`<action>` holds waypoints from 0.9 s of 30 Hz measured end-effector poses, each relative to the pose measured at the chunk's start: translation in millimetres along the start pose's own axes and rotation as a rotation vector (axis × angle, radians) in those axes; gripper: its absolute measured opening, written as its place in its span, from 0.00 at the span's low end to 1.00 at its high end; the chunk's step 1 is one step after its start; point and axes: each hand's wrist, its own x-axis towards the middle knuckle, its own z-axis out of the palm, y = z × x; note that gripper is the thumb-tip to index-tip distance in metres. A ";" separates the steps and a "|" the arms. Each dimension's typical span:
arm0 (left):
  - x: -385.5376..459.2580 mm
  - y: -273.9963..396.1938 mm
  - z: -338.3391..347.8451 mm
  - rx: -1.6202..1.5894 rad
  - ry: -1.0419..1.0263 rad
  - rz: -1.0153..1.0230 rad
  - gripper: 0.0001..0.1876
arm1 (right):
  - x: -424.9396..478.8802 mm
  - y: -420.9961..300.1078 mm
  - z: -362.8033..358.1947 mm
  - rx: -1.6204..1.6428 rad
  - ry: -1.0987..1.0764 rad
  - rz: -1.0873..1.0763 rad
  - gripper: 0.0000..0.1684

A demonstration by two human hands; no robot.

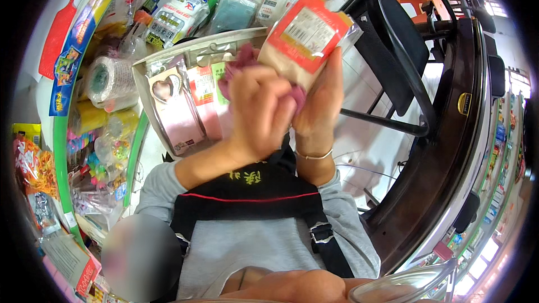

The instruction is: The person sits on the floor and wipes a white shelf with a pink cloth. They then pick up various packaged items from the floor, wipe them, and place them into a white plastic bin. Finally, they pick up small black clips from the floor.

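Note:
My right hand (323, 92) holds up a flat product in clear plastic packaging (309, 25); its red-orange card bears a barcode label. In front of it, my left hand (263, 111), blurred, is closed on a crumpled maroon cloth (236, 67). The cloth lies against the lower part of the package. Below and to the left of my hands is an open pale cardboard box (148, 97). Several packaged items stand inside it, among them a pink pack with a heart-shaped window (179, 120) and a pack with a green card (220, 80). My hands hide the box's right side.
Green-edged shelves (62, 143) on the left hold bagged goods, tape rolls (103, 80) and a red fly swatter (59, 35). Wrapped packs (177, 19) lie behind the box. At right stand a black metal-framed chair (387, 54) and a dark wooden counter (446, 143).

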 end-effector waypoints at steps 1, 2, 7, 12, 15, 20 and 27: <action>-2.3 7.9 2.4 -0.011 -0.024 0.048 0.07 | -1.9 0.9 -1.0 -0.116 0.021 0.035 0.31; -2.1 7.0 1.7 -0.090 -0.138 0.081 0.07 | 0.7 -3.9 -8.7 -0.086 0.036 0.034 0.32; -6.5 -13.3 -22.5 -0.380 -0.170 0.005 0.05 | 1.8 -27.1 -20.7 -0.026 0.035 -0.084 0.33; 4.4 -21.2 -27.7 -0.777 -0.141 -0.529 0.26 | -1.3 -23.6 -23.6 0.058 -0.141 0.011 0.33; -3.2 -15.2 -23.7 -0.655 -0.306 -0.483 0.22 | 4.3 -10.3 -27.9 0.002 -0.247 0.052 0.33; 8.6 -13.6 -22.7 -0.119 -0.148 0.041 0.16 | 0.5 3.7 -36.7 -0.564 -0.123 -0.180 0.36; -2.1 3.1 -12.7 -0.459 -0.359 0.102 0.15 | -8.3 -0.9 -24.2 -0.026 -0.128 0.214 0.43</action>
